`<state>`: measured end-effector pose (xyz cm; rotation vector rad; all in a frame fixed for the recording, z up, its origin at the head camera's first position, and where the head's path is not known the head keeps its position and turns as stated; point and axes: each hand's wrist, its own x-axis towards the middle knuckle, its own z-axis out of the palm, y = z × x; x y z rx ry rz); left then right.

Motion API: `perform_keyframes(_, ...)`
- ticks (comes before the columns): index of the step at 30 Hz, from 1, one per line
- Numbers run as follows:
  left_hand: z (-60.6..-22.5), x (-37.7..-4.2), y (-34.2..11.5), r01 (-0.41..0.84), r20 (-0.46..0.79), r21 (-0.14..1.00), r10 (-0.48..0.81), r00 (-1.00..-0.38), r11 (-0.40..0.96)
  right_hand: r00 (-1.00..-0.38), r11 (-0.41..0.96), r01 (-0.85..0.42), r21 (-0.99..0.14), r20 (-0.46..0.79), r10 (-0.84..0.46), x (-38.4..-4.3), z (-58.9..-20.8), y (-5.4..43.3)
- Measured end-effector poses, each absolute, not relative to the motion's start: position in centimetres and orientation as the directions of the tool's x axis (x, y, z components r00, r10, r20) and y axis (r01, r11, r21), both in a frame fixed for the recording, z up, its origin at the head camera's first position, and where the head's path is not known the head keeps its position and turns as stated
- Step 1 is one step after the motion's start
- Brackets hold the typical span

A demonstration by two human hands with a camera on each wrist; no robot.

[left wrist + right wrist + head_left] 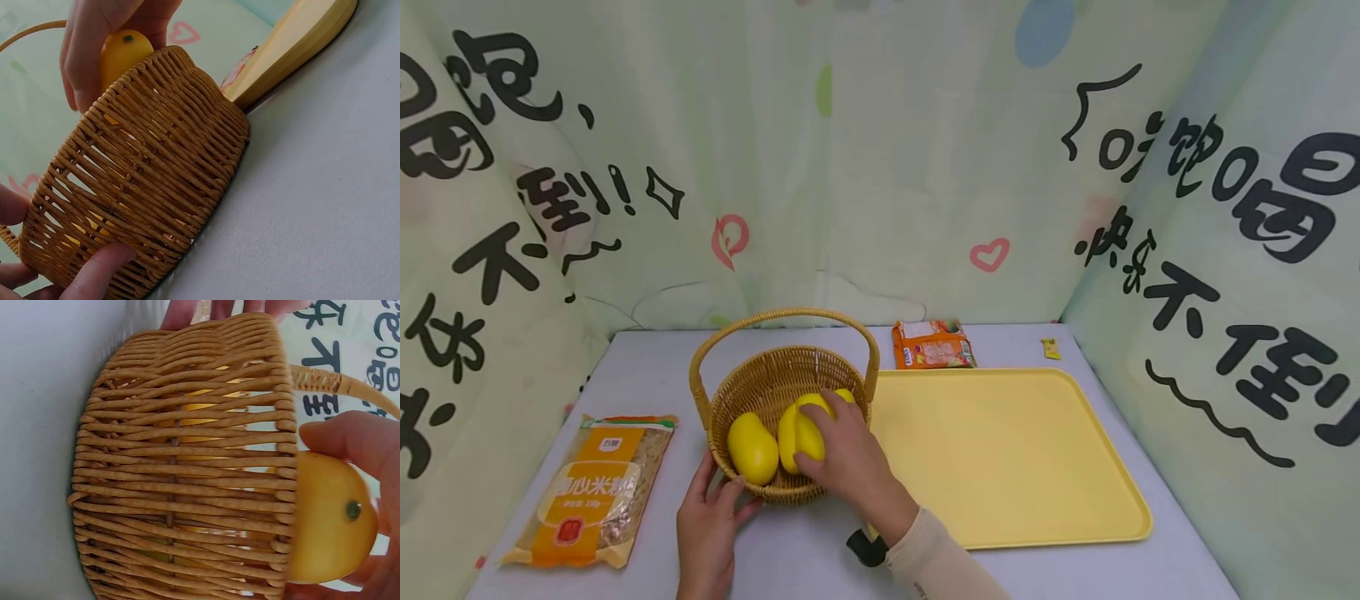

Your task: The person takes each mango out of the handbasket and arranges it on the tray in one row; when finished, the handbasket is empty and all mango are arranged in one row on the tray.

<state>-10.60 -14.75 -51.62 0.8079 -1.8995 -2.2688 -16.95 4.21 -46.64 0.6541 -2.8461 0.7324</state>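
A woven wicker basket (775,379) with a hoop handle stands on the grey table and holds yellow mangoes. My right hand (842,450) reaches into it and grips one mango (796,433); the same mango (328,519) shows above the rim in the right wrist view and again, as the mango (125,53), in the left wrist view. A second mango (751,448) lies beside it on the left. My left hand (707,517) holds the basket's near wall, its fingers (97,272) curled against the weave (150,181).
A yellow tray (1007,450) lies right of the basket, close to its side. An orange and clear rice bag (595,492) lies at the left. An orange snack packet (932,344) and a small yellow wrapper (1051,348) sit at the back. Printed curtains enclose the table.
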Motion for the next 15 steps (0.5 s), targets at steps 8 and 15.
perform_keyframes(8,-51.8,-10.6,-14.8,-0.271,-0.341,0.935,-0.375,-0.862,-0.229,-0.880,0.644,-0.474,-0.601,0.336,-0.335,-16.1,-46.2,6.0)
perform_keyframes(15,-51.8,-10.6,-14.9,-0.261,-0.333,0.937,-0.378,-0.864,-0.231,-0.890,0.560,-0.456,-0.692,0.356,-0.285,-15.4,-44.9,8.0)
